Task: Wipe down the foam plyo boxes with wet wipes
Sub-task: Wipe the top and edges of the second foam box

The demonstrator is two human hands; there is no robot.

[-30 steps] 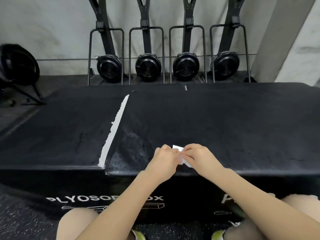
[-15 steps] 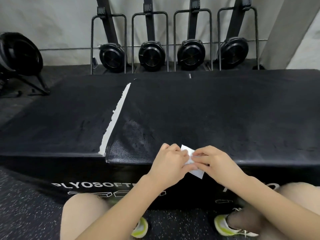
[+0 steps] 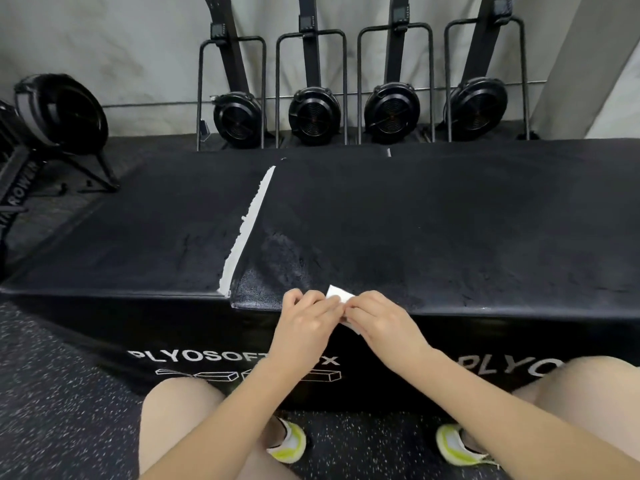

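Two black foam plyo boxes stand side by side in front of me: the left box (image 3: 145,237) and the right box (image 3: 450,220), which sits slightly higher. A strip of torn white foam (image 3: 247,230) shows along the seam between them. Over the near edge of the right box, my left hand (image 3: 306,320) and my right hand (image 3: 381,322) together pinch a small folded white wet wipe (image 3: 337,294). The fingers hide most of the wipe.
Several black rowing machines (image 3: 311,112) stand upright against the grey wall behind the boxes. Another fan wheel machine (image 3: 59,112) sits at the far left. Speckled rubber floor (image 3: 52,393) lies below, with my knees and yellow-white shoes (image 3: 289,445) close to the box front.
The view has tilted down, so the boxes' front lettering and my shoes show more. Both hands stay together on the wipe at the near edge of the box, shifting it slightly between the fingers.
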